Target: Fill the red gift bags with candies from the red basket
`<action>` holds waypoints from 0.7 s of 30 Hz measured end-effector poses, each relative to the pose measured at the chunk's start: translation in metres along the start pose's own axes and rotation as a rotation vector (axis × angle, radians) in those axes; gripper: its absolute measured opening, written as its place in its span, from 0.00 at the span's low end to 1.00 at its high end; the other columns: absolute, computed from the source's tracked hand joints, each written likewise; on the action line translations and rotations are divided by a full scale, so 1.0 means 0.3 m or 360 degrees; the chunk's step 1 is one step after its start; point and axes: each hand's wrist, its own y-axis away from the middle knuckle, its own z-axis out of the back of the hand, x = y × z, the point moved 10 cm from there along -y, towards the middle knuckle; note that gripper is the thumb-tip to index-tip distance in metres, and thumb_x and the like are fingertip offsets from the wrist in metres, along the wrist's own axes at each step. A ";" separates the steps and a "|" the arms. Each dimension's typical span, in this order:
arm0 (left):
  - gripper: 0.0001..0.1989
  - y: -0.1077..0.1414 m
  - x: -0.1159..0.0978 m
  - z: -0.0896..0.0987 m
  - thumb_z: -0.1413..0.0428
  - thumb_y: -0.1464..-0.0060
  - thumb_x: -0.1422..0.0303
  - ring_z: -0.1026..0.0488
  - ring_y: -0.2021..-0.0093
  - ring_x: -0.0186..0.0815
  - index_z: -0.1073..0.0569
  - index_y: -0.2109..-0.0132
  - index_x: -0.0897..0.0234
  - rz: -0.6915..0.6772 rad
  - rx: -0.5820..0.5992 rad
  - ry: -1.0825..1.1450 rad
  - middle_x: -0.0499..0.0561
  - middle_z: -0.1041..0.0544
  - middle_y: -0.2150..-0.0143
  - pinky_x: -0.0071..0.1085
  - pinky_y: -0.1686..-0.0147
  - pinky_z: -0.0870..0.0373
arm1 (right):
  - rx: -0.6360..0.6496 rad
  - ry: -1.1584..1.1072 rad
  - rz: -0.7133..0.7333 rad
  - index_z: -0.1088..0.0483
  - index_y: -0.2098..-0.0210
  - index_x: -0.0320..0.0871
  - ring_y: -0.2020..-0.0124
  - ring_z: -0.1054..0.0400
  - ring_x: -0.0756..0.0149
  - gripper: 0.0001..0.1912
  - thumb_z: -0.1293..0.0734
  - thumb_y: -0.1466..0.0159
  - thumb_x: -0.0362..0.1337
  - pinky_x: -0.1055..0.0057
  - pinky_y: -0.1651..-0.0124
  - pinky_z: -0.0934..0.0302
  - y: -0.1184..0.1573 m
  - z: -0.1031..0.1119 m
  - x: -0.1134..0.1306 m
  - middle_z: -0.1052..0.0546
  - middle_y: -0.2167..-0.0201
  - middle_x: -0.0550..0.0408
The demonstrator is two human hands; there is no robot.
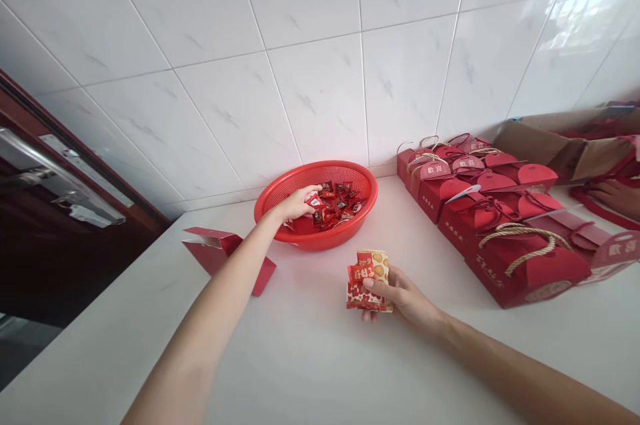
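Observation:
A red plastic basket [345,236] stands against the wall with several small red candy packets [345,202] inside. My left hand [297,205] reaches over its left side, fingers closed on a red and white packet [315,201]. In front of the basket, my right hand [400,292] holds snack packets [369,282], red and cream-yellow, pinched between thumb and fingers above the white table. An open red gift box [213,252] lies to the left, partly hidden behind my left forearm.
Several red gift boxes [493,212] with rope handles stand in rows at the right. Behind them is a cardboard box [543,145] with red items. Another person's hand [617,196] shows at the right edge. A dark door [55,238] is at the left.

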 end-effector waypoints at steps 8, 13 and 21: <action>0.40 0.012 -0.028 -0.007 0.41 0.61 0.80 0.34 0.35 0.51 0.32 0.37 0.62 -0.0027 0.0010 0.0007 0.62 0.31 0.35 0.35 0.54 0.23 | 0.0007 0.0010 0.0007 0.31 0.63 0.39 0.75 0.25 0.66 0.22 0.26 0.42 0.51 0.72 0.73 0.35 0.001 -0.005 0.001 0.21 0.70 0.51; 0.39 0.016 -0.042 -0.004 0.41 0.62 0.80 0.40 0.31 0.50 0.31 0.39 0.61 -0.0073 -0.0011 -0.0009 0.60 0.33 0.33 0.36 0.50 0.24 | -0.0006 0.0009 0.0013 0.31 0.63 0.39 0.75 0.25 0.66 0.22 0.26 0.42 0.52 0.72 0.73 0.35 0.005 -0.007 0.005 0.21 0.70 0.51; 0.36 0.030 -0.051 0.008 0.42 0.59 0.80 0.23 0.49 0.45 0.30 0.39 0.62 -0.0028 -0.0085 -0.0094 0.59 0.31 0.35 0.36 0.54 0.23 | 0.0030 0.0020 0.0017 0.30 0.63 0.38 0.75 0.26 0.67 0.22 0.26 0.42 0.52 0.71 0.72 0.34 0.001 -0.011 0.005 0.20 0.69 0.50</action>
